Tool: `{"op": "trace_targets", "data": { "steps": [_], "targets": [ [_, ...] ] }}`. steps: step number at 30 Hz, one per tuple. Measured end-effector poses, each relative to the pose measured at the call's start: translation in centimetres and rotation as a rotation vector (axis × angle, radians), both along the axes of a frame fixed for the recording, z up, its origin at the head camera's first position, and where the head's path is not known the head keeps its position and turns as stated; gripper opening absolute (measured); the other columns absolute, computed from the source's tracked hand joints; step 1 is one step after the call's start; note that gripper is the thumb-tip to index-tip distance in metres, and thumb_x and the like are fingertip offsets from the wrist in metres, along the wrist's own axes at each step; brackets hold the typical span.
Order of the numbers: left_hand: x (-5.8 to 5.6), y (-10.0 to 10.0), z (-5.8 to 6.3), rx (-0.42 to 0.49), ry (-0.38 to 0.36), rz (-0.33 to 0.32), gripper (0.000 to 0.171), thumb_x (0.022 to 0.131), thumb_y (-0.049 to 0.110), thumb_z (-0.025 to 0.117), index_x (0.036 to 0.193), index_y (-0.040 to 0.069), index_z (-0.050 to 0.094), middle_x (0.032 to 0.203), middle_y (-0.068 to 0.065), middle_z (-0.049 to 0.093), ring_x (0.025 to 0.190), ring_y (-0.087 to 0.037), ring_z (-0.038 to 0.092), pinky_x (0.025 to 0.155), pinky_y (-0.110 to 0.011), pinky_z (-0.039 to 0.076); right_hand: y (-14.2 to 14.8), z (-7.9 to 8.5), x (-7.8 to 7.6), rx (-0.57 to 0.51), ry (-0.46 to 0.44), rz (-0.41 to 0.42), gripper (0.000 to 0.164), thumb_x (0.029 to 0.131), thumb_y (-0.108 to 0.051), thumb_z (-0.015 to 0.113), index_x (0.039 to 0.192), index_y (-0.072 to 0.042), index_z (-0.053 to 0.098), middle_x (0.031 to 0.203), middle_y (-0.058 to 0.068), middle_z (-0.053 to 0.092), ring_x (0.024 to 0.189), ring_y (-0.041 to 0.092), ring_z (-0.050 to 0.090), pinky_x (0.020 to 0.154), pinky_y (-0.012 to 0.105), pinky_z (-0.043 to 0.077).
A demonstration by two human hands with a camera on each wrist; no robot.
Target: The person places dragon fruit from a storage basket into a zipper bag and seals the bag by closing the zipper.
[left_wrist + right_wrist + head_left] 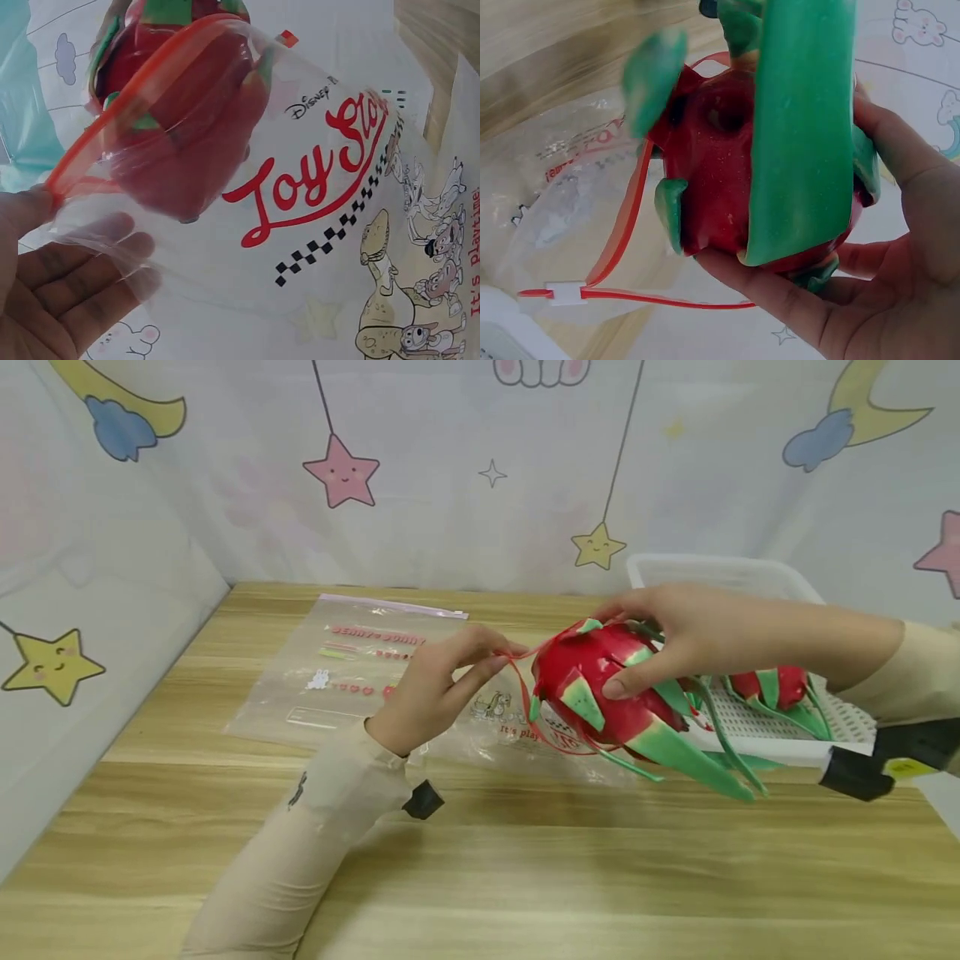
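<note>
A red dragon fruit (558, 668) with green leaf flaps is held by my right hand (678, 631). In the right wrist view, the fingers and thumb curl round the fruit's sides. Its front end is at the mouth of a clear zip bag (315, 255) with Toy Story lettering; in the left wrist view it shows through the plastic. My left hand (435, 697) pinches the bag's red zip edge (90, 142) between thumb and finger, and the mouth gapes round the fruit. A white slider (566, 293) sits at one end of the zip.
Behind my right forearm stands a white basket (757, 746) with another dragon fruit (792, 687) inside. A second clear bag (273, 702) with a lilac zip lies flat on the wooden table (480, 877), left of the fruit. A patterned cloth (450, 527) hangs at the back.
</note>
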State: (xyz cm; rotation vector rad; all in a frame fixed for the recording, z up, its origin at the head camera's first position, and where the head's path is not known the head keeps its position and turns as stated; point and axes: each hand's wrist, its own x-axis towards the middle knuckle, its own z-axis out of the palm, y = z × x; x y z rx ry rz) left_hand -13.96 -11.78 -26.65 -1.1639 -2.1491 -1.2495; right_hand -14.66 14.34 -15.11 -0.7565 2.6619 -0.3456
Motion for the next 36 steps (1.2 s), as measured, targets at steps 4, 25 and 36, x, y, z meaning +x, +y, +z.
{"op": "trace_targets", "data": {
  "steps": [4,25,36],
  "targets": [
    [-0.1,0.5,-0.6,0.068,-0.061,-0.016,0.01,0.091,-0.002,0.059,0.102,-0.002,0.058,0.104,-0.016,0.071,0.097,-0.025,0.071,0.088,-0.032,0.057,-0.3,0.3,-0.1,0.039,-0.002,-0.033,0.079,0.076,-0.057,0.073,0.138,-0.015,0.047,0.114,-0.002,0.064,0.097,0.014,0.058,0.083,0.034,0.052],
    [-1.0,1.2,-2.5,0.132,-0.117,0.011,0.009,0.093,-0.001,0.057,0.102,-0.002,0.058,0.102,-0.018,0.07,0.086,-0.027,0.072,0.078,-0.033,0.059,-3.7,-2.2,-2.8,0.132,-0.2,-0.027,0.067,0.085,-0.051,0.066,0.124,0.002,0.054,0.083,0.004,0.066,0.057,0.012,0.06,0.058,0.027,0.054],
    [-1.1,1.0,-2.5,0.152,-0.104,0.045,0.01,0.091,-0.002,0.059,0.101,-0.002,0.058,0.096,-0.018,0.07,0.081,-0.026,0.072,0.071,-0.029,0.056,-4.7,-3.9,-3.1,0.152,-0.051,0.111,0.064,0.082,-0.039,0.072,0.127,0.002,0.053,0.11,0.009,0.062,0.09,0.018,0.059,0.08,0.033,0.054]
  ]
}}
